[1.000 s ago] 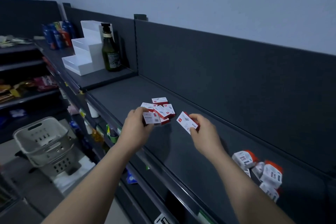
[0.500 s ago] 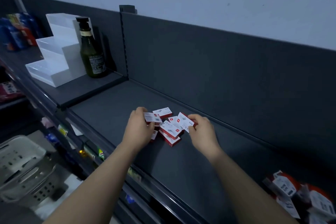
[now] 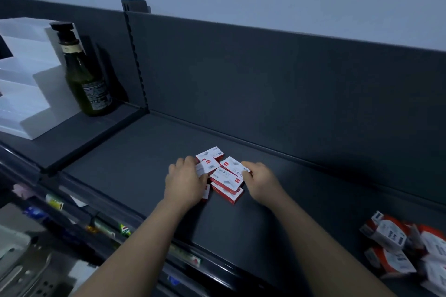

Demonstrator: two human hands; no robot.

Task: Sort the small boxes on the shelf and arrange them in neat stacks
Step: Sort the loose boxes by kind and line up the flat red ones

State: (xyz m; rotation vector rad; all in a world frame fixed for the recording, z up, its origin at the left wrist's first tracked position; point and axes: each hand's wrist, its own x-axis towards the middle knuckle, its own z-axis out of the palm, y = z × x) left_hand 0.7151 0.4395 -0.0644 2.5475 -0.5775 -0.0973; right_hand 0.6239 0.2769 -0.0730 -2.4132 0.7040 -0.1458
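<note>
Fingers (image 3: 191, 162) of left hand (image 3: 184, 183) and right hand (image 3: 261, 182) seemingly grip small boxes (image 3: 225, 179).

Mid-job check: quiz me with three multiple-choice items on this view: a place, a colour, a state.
1. The green bottle stands: A) among the boxes B) in a basket C) beside the white stepped riser.
2. The small boxes are: A) red and white B) blue C) black.
3. The small boxes lie: A) neatly stacked B) in a loose overlapping pile C) in one row.
1 C: it stands next to the riser. 2 A: white faces, red sides. 3 B: they overlap at odd angles.
</note>
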